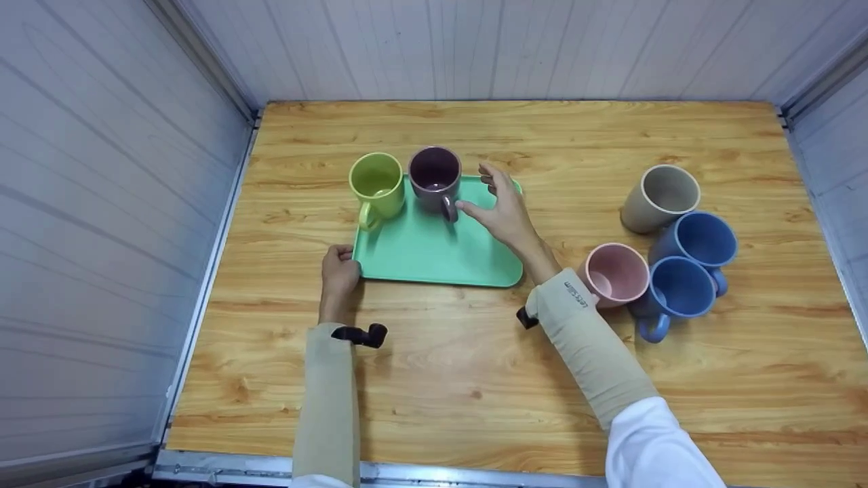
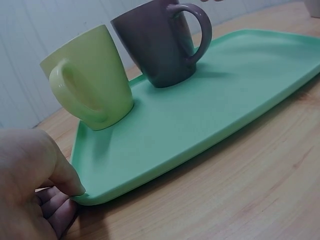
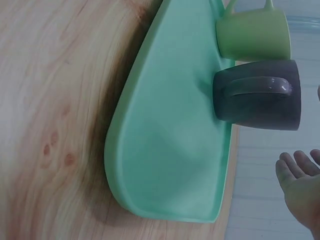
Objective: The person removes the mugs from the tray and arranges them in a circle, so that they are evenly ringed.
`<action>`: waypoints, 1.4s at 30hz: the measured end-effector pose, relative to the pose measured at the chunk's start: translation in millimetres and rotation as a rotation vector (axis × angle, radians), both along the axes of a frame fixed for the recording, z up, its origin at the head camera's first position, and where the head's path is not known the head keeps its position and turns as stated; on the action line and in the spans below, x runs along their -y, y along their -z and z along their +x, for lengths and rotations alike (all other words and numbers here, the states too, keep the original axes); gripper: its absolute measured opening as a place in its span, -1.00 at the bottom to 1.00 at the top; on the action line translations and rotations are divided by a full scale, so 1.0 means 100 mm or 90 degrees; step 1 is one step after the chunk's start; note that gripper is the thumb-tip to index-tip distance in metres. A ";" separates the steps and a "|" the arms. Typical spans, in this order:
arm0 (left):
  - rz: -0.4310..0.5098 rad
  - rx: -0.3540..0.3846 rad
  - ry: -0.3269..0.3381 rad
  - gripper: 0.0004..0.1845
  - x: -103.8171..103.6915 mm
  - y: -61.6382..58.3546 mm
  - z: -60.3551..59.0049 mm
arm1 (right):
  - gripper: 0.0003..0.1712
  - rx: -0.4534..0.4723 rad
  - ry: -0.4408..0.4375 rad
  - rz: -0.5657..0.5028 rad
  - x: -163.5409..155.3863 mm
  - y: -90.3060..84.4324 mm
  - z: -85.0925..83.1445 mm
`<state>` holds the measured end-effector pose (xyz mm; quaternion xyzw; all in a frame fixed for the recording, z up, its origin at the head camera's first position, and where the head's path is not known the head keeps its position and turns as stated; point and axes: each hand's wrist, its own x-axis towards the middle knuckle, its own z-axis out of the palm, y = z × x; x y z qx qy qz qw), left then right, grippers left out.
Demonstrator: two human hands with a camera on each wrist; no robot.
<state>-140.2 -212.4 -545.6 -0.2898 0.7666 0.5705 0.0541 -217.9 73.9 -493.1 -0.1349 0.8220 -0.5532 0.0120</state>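
Mid-frame: green rectangular plastic-looking tray, pinched by left hand, best held steady; dark-purple ceramic-looking mug best left unbumped by spread, empty right hand.

Pale streaked walls on three sides of a metal-edged wood-grain tabletop

Pink mug, two blue mugs, beige cup, wood-grain table

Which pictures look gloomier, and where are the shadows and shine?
Head view: brightest, with a soft sheen on the wooden table; left wrist view: duller, with shadow beneath the green tray; right wrist view: dull and tipped sideways, with glints on the purple mug.
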 end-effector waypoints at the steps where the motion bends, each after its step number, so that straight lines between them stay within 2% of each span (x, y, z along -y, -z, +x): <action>1: -0.001 0.003 0.001 -0.49 0.00 -0.01 -0.01 | -0.04 0.003 0.000 0.006 0.00 0.00 -0.02; 16: 0.017 -0.001 0.008 -0.48 -0.03 -0.05 -0.07 | 0.16 0.052 -0.030 0.048 0.07 -0.04 -0.29; 27: 0.004 -0.008 0.007 -0.50 0.00 -0.05 -0.03 | 0.33 0.066 -0.055 0.061 0.27 -0.02 -0.35; 35: 0.003 -0.009 0.008 -0.50 0.01 -0.03 0.01 | 0.35 0.097 -0.069 0.104 0.36 0.00 -0.38; 42: 0.015 -0.006 0.001 -0.51 0.01 0.00 0.01 | 0.32 0.099 -0.090 0.120 0.36 -0.03 -0.46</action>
